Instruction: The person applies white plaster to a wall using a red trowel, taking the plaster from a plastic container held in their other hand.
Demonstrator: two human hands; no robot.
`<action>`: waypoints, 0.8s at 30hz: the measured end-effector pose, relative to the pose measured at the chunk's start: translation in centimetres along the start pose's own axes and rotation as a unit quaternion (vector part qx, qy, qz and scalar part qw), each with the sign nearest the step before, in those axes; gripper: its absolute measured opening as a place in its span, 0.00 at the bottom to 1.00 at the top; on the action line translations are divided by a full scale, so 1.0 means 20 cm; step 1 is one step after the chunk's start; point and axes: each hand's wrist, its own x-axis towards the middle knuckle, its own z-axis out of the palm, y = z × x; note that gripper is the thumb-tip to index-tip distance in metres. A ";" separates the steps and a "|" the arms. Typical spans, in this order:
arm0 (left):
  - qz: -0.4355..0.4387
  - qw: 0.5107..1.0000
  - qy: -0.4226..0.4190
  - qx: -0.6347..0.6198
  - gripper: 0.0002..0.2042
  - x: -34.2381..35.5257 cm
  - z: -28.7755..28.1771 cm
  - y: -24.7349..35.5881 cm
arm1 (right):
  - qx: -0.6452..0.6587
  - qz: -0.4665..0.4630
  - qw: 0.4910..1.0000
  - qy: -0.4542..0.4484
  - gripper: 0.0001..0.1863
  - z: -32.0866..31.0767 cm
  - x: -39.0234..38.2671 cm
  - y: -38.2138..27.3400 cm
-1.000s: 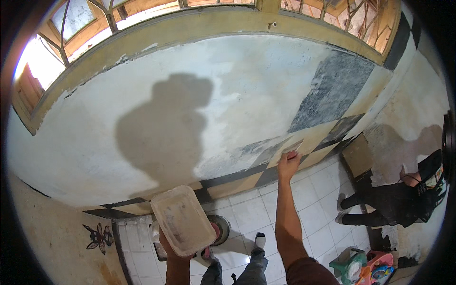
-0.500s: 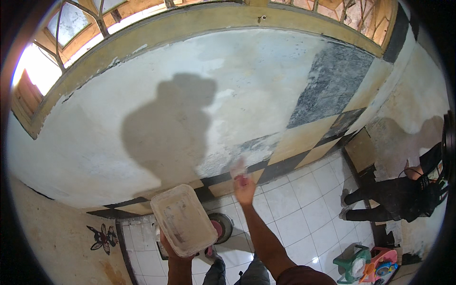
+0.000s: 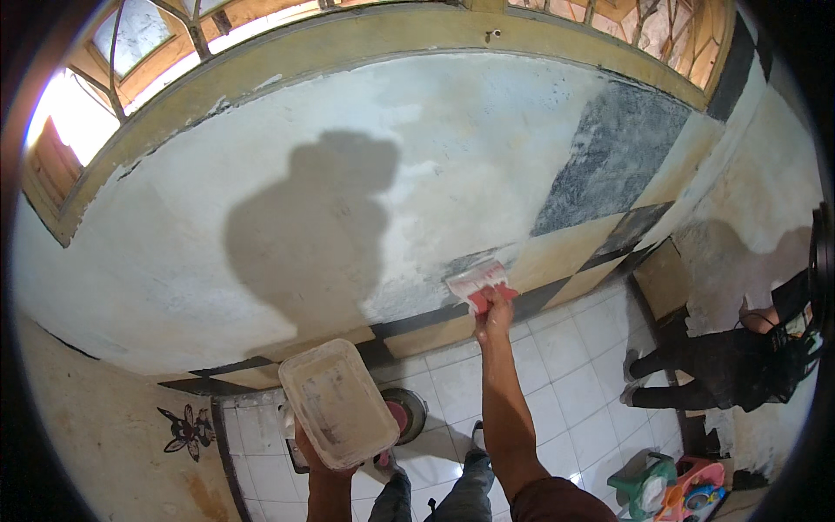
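Note:
My left hand (image 3: 313, 454) grips a rectangular off-white plastic tub (image 3: 341, 402) by its near left side; pale filler is smeared over its inside. With my right hand (image 3: 494, 315) I hold a wide putty knife (image 3: 480, 280) by its red grip. Its broad blade lies at the lower part of the wall (image 3: 452, 174), over a grey patch; whether the edge touches cannot be made out. White filler coats much of this wall. Bare dark and tan checks show at the right and along the bottom.
Behind the tub a round bucket-like container (image 3: 404, 414) stands on the white tiled floor (image 3: 557, 383). Another person (image 3: 722, 365) in dark clothes is at the right. Below them sit green and orange plastic stools (image 3: 648, 487). A wooden window frame (image 3: 391, 39) runs above.
My right hand has moved right and slightly up along the wall, bringing the putty knife's blade broadly into view. My left hand and the tub have hardly moved.

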 end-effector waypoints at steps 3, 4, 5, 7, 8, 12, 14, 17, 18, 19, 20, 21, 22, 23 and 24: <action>0.023 0.999 0.024 0.023 0.27 0.00 0.01 -0.01 | -0.052 -0.028 0.995 0.080 0.10 0.02 -0.04 -0.01; 0.032 0.998 0.016 0.049 0.27 0.00 0.02 -0.02 | -0.096 -0.031 0.989 0.107 0.12 0.04 0.00 0.01; 0.042 0.996 0.009 0.073 0.27 0.01 0.02 -0.02 | -0.139 -0.034 0.981 0.134 0.14 0.06 0.04 0.03; 0.190 0.900 -0.081 0.383 0.27 0.03 -0.06 -0.04 | -0.182 -0.105 0.973 0.095 0.10 0.30 0.10 0.04; 0.186 0.900 -0.094 0.383 0.27 0.03 -0.04 -0.04 | -0.227 -0.143 0.961 0.067 0.10 0.43 0.13 0.03; 0.030 0.998 -0.022 0.059 0.28 -0.02 0.08 -0.04 | -0.252 -0.131 0.959 0.007 0.11 0.62 -0.13 -0.04; 0.027 0.999 0.006 0.037 0.28 -0.01 0.07 -0.04 | -0.214 -0.135 0.967 0.023 0.09 0.40 -0.17 -0.03; -0.013 0.996 -0.084 0.039 0.28 0.01 0.01 -0.01 | -0.231 -0.194 0.953 0.036 0.06 0.10 -0.15 -0.13; -0.013 0.996 -0.082 0.024 0.28 0.01 0.01 0.00 | -0.273 -0.226 0.934 0.045 0.06 0.01 -0.10 -0.17; -0.020 0.996 -0.085 0.011 0.27 0.01 0.03 -0.01 | -0.293 -0.254 0.920 0.056 0.06 -0.13 0.05 -0.20; -0.028 0.996 -0.088 -0.002 0.27 0.01 0.05 -0.02 | -0.314 -0.281 0.904 0.068 0.07 -0.23 0.18 -0.22; -0.027 0.996 -0.081 0.001 0.27 0.01 0.03 -0.02 | -0.406 -0.296 0.860 0.088 0.07 -0.20 0.22 -0.21; -0.026 0.997 -0.075 0.005 0.27 0.01 0.01 -0.01 | -0.494 -0.310 0.805 0.107 0.07 -0.14 0.26 -0.22; -0.026 0.997 -0.069 0.009 0.27 0.00 0.00 -0.01 | -0.576 -0.321 0.741 0.124 0.08 -0.11 0.27 -0.22; -0.017 0.993 -0.118 0.023 0.27 0.00 0.02 -0.01 | -0.573 -0.386 0.719 0.075 0.09 -0.09 0.28 -0.15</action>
